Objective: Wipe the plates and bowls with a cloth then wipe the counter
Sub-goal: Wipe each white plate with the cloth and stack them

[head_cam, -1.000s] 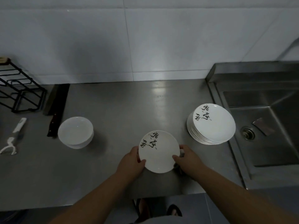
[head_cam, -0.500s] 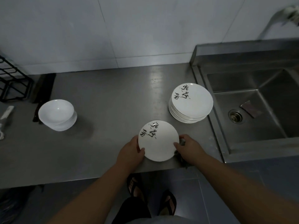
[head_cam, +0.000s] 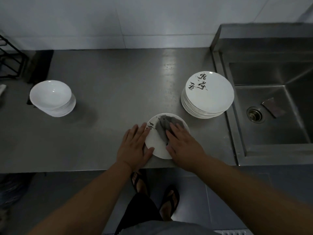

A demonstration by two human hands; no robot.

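A white plate (head_cam: 157, 145) with black brush lettering lies near the front edge of the steel counter (head_cam: 110, 92). A grey cloth (head_cam: 162, 128) is spread over its far right part. My right hand (head_cam: 183, 145) presses flat on the cloth with straight fingers. On the plate's left rim rests my left hand (head_cam: 133, 146), fingers straight and thumb at the near rim. A stack of several matching plates (head_cam: 208, 94) stands to the right, and stacked white bowls (head_cam: 52, 97) stand at the left.
A steel sink (head_cam: 288, 133) with a drain (head_cam: 254, 114) and a small dark piece (head_cam: 272, 107) lies right of the plate stack. A black wire rack (head_cam: 10, 60) and a dark flat object (head_cam: 40, 65) sit at the far left by the tiled wall.
Both hands held the plate by its rim before. Now the plate lies on the counter, my right hand has brought the grey cloth onto it, and my left hand lies flat on the left rim.
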